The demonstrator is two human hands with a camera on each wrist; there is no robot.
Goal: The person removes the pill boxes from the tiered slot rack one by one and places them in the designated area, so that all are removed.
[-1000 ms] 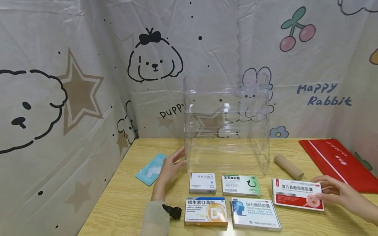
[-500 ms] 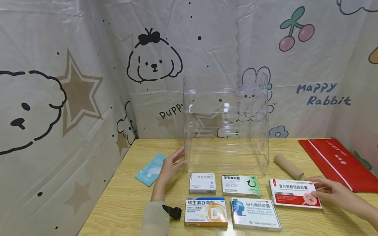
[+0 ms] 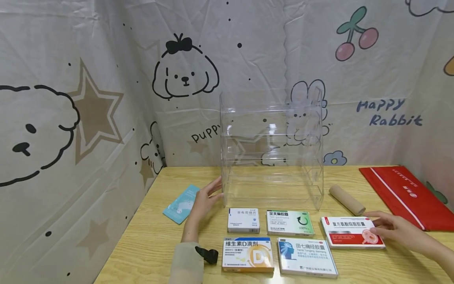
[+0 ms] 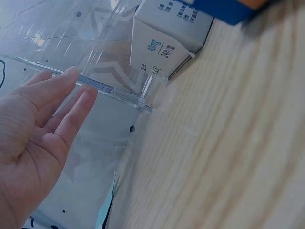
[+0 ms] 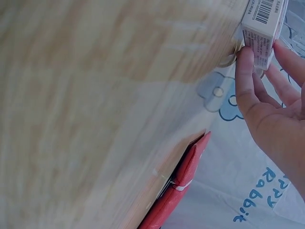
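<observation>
A clear plastic rack (image 3: pixel 271 191) with several tiers stands at the middle back of the table. My left hand (image 3: pixel 205 201) rests its nearly straight fingers along the rack's left side; the left wrist view shows the fingertips at its edge. At the right, my right hand (image 3: pixel 399 228) pinches the right end of a red-and-white medicine box (image 3: pixel 347 230). In the right wrist view the thumb and fingers sit on opposite sides of that box's end. In front of the rack lie a small white box (image 3: pixel 243 220), a green-and-white box (image 3: pixel 289 223), an orange vitamin D box (image 3: pixel 247 254) and a blue-and-white box (image 3: pixel 306 256).
A teal packet (image 3: pixel 181 205) lies beyond the left forearm. Behind the red-and-white box are a brown cardboard tube (image 3: pixel 347 200) and a red folder-like pouch (image 3: pixel 404 195). A printed cloth (image 3: pixel 255 67) hangs behind and beside the table.
My right hand has shifted the red-and-white medicine box a little to the left, closer to the blue-and-white one. The left hand and the rack have stayed in place.
</observation>
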